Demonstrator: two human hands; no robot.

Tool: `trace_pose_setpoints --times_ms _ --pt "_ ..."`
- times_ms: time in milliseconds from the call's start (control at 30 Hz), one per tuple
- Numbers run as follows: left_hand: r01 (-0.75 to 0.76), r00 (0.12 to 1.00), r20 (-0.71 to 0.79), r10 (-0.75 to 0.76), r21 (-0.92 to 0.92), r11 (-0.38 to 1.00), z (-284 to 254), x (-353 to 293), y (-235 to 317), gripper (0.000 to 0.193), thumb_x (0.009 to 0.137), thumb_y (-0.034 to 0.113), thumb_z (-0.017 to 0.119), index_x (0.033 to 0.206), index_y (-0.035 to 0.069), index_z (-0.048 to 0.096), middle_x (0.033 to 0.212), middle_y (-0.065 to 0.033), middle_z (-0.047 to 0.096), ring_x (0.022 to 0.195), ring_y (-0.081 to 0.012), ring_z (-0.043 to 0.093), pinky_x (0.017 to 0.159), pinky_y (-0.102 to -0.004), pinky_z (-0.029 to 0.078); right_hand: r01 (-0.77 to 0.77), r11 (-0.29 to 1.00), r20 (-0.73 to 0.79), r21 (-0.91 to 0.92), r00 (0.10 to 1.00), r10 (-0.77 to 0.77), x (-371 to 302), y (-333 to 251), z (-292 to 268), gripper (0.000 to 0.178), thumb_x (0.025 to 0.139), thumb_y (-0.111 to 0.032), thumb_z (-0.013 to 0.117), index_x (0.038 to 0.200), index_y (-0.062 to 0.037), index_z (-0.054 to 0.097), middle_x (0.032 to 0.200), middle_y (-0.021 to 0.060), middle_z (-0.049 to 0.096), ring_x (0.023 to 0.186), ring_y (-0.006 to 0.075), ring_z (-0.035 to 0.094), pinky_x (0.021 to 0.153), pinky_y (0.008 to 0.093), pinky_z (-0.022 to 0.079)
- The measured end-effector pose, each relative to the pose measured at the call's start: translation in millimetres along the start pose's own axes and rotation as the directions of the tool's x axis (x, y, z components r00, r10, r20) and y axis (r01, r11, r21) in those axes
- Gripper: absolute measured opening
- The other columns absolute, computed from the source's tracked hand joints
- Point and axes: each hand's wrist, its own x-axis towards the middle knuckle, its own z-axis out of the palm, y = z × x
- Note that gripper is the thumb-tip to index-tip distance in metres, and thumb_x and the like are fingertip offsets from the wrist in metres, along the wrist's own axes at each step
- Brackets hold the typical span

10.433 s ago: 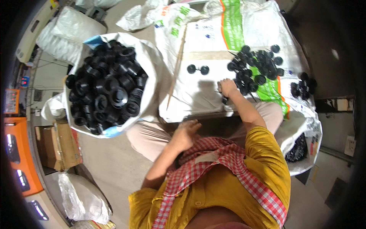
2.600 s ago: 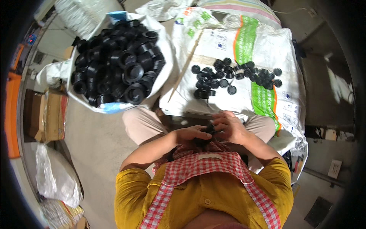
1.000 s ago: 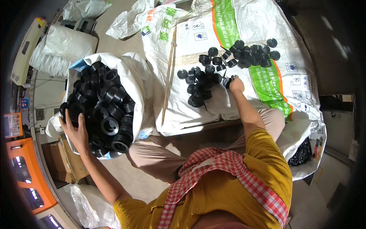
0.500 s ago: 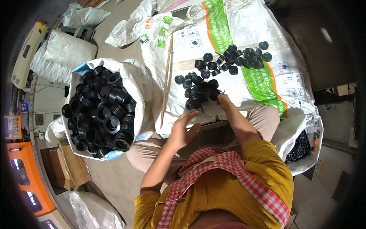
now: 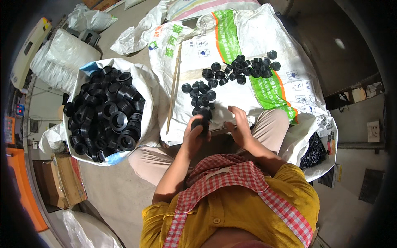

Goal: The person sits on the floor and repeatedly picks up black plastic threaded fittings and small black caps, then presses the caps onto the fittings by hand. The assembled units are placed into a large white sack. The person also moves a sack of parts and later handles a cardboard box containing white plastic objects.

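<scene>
My left hand (image 5: 192, 137) is closed around a black round plastic part (image 5: 200, 125), held at the near edge of a pile. Right of it, my right hand (image 5: 240, 127) stands open, fingers apart, with nothing in it. Just beyond my left hand lies the near pile of short black cylindrical parts (image 5: 202, 98). A second, wider group of similar black parts (image 5: 240, 66) spreads farther back to the right. Both rest on a white woven sack (image 5: 223, 93) with green and orange bands, laid flat before my crossed legs.
At left stands an open white sack (image 5: 149, 97) full of black threaded rings (image 5: 108, 113). A thin wooden stick (image 5: 174, 91) lies along the flat sack's left side. At right, another white sack (image 5: 329, 136) holds thin black pieces (image 5: 313, 152). A cardboard box (image 5: 68, 180) sits lower left.
My left hand has moved forward and closed on a black part. My right hand has come away from the pile, toward me, and opened. The whole view has shifted slightly.
</scene>
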Motion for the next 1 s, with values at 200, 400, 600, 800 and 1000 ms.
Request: trace_pose_setpoints --times_ms 200,400,600,800,1000 --pt "0.335 0.934 0.168 -0.315 -0.108 0.936 -5 -43 -4 0.058 0.078 0.029 0.064 0.126 0.003 0.045 0.111 -0.0139 0.057 0.094 -0.0224 0.058 0.080 -0.0328 0.049 0.099 0.995 0.645 -0.031 0.762 -0.055 -6 -18 -4 0.020 0.079 -0.011 0.062 0.099 -0.0053 0.060 0.102 0.0082 0.058 0.102 0.0279 0.052 0.093 0.0393 0.036" --pt "0.191 0.953 -0.035 -0.300 0.839 0.510 22 -59 20 0.050 0.077 0.022 0.069 0.118 0.001 0.049 0.103 -0.0146 0.060 0.090 -0.0266 0.060 0.080 -0.0357 0.049 0.154 0.982 0.732 -0.112 0.681 -0.024 -11 -42 2 0.012 0.081 -0.012 0.061 0.089 -0.0065 0.056 0.086 0.0088 0.058 0.087 0.0285 0.056 0.085 0.0358 0.039" --pt "-0.577 0.816 0.573 -0.071 0.805 -0.135 37 -82 34 0.039 0.070 0.015 0.068 0.105 0.001 0.055 0.091 -0.0144 0.060 0.080 -0.0281 0.059 0.070 -0.0333 0.050 -0.841 0.507 0.946 0.189 0.294 0.135 -27 -20 -30 0.013 0.086 -0.018 0.060 0.087 -0.0059 0.054 0.078 0.0039 0.055 0.075 0.0209 0.053 0.075 0.0309 0.043" --pt "-0.770 0.615 0.781 -0.109 0.564 -0.298 77 -88 74 0.034 0.062 0.009 0.067 0.093 -0.004 0.059 0.087 -0.0135 0.061 0.076 -0.0260 0.059 0.062 -0.0328 0.049 -0.777 0.544 0.907 0.316 0.079 -0.415 -2 -30 -59 0.013 0.088 -0.015 0.057 0.087 -0.0028 0.056 0.075 0.0053 0.055 0.072 0.0157 0.051 0.070 0.0283 0.045" --pt "-0.295 0.952 0.243 0.185 0.891 0.345 52 -85 75 0.038 0.061 0.007 0.066 0.098 -0.003 0.061 0.109 -0.0179 0.058 0.103 -0.0280 0.056 0.087 -0.0355 0.045 -0.786 0.165 0.723 0.596 0.615 0.316 3 -15 -65 0.022 0.089 -0.024 0.059 0.077 -0.0087 0.049 0.070 0.0046 0.052 0.074 0.0198 0.057 0.068 0.0311 0.047"
